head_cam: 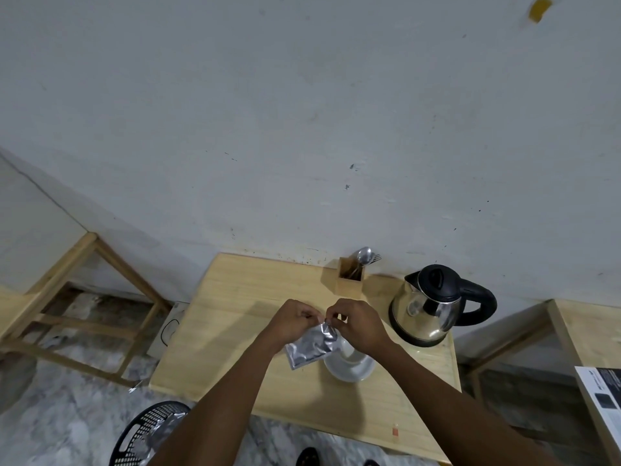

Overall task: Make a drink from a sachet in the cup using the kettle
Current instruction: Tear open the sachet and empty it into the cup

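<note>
A silver foil sachet hangs above the wooden table, pinched at its top edge by both hands. My left hand grips the top left corner and my right hand grips the top right, the fingertips almost touching. Just below and to the right sits a white cup on a white saucer, partly hidden by my right wrist and the sachet. A steel kettle with black lid and handle stands on its base at the table's right side, apart from my hands.
A wooden holder with spoons and a fork stands at the back by the wall. A black perforated bin with foil in it sits on the floor front left. Wooden frames flank the table; a printed box lies at right.
</note>
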